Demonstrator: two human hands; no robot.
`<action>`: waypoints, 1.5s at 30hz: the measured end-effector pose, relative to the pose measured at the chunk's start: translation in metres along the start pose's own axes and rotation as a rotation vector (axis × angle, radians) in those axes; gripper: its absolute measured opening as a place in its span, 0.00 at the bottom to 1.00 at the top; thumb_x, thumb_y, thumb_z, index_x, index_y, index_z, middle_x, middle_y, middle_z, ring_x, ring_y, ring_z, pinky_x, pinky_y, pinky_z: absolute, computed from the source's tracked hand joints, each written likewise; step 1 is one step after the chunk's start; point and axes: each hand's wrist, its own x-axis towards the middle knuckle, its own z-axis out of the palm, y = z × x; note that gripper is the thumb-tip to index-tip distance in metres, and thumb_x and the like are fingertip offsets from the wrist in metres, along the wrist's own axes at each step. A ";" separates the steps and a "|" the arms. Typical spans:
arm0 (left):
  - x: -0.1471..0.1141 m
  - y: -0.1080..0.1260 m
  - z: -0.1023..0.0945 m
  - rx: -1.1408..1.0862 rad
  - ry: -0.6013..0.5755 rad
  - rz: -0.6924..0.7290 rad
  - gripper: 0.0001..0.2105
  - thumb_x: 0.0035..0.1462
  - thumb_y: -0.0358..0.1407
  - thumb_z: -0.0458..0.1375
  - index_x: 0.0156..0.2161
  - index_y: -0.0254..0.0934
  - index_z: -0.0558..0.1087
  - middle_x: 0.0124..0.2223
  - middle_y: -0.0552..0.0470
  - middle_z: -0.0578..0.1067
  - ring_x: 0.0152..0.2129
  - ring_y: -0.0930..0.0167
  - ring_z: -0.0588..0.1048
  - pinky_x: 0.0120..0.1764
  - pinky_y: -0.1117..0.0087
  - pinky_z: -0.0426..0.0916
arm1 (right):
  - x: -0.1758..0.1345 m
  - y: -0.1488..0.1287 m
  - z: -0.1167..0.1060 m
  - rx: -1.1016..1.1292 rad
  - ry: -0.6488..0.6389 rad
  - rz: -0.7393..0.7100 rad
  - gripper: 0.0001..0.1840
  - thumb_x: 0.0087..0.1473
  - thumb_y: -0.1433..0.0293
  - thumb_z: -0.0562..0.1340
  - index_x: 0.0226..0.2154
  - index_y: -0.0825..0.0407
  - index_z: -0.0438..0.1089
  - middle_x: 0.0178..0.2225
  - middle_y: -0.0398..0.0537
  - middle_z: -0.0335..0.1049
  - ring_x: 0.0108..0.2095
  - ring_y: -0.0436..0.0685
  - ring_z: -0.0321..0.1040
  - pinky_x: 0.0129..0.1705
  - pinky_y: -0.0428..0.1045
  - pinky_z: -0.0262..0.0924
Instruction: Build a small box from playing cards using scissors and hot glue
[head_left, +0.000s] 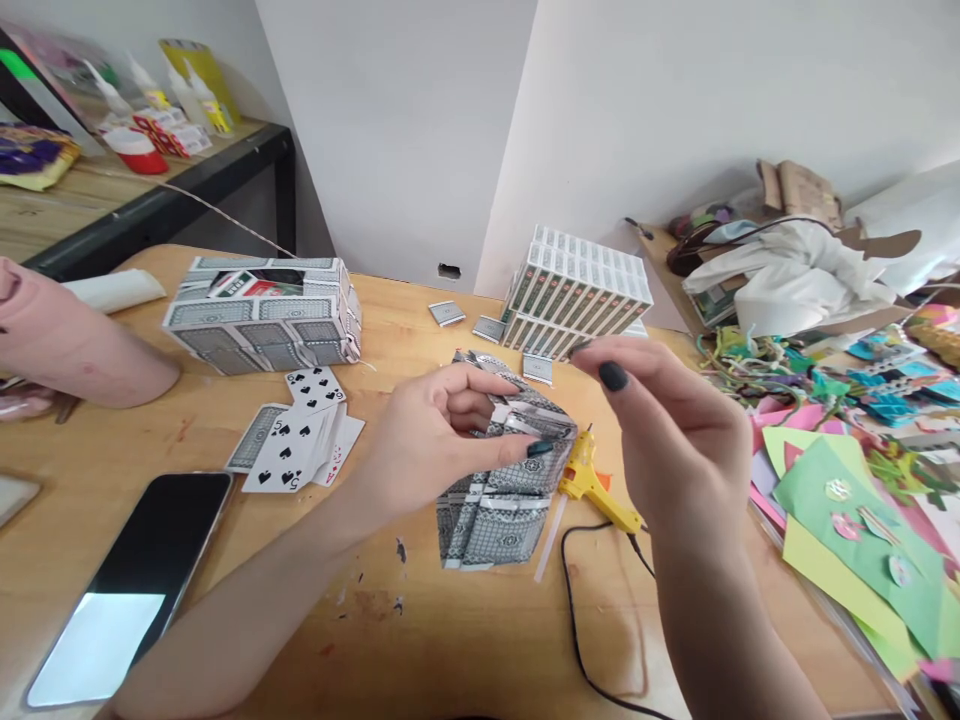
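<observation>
The right hand (682,450), pinched with any contents indiscernible, is just right of the grey-patterned, folded playing-card structure (514,500), which the left hand (427,425) grips, long axis roughly near to far, over the brown wooden tabletop (480,650).

Two pale walls fill the back: a light grey wall (397,120) in the middle and a whiter wall (675,100) to the right, meeting along a slanting vertical edge. Further left is a narrow, darker grey strip (259,70). Low in the middle, just above the table's far edge, sits a small dark patch (449,271), perhaps a hole or a socket; it is too small to tell. The table (420,640) has a warm, light-brown wooden top with a rounded far left corner. At upper left stands a desk (45,215), wood-topped with a black frame. The light is soft and fairly even.
</observation>
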 end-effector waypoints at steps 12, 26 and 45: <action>-0.003 0.003 0.005 -0.029 -0.002 -0.025 0.14 0.41 0.29 0.68 0.36 0.37 0.73 0.30 0.55 0.78 0.27 0.72 0.77 0.29 0.76 0.72 | -0.012 -0.001 0.011 -0.269 -0.273 -0.400 0.26 0.51 0.81 0.55 0.52 0.46 0.59 0.43 0.48 0.72 0.45 0.59 0.70 0.55 0.63 0.60; -0.004 0.001 0.004 -0.038 0.000 -0.006 0.16 0.41 0.33 0.70 0.37 0.36 0.72 0.31 0.53 0.78 0.28 0.72 0.77 0.30 0.76 0.72 | -0.002 -0.001 -0.001 -0.393 -0.253 -0.526 0.16 0.51 0.73 0.58 0.43 0.44 0.71 0.50 0.49 0.69 0.53 0.67 0.63 0.52 0.67 0.61; -0.004 0.001 0.004 -0.050 -0.045 0.006 0.15 0.41 0.32 0.69 0.36 0.37 0.74 0.27 0.57 0.76 0.24 0.75 0.75 0.27 0.76 0.70 | 0.027 0.026 -0.006 0.013 -0.551 -0.534 0.15 0.60 0.65 0.53 0.35 0.46 0.76 0.50 0.48 0.69 0.49 0.61 0.68 0.49 0.61 0.67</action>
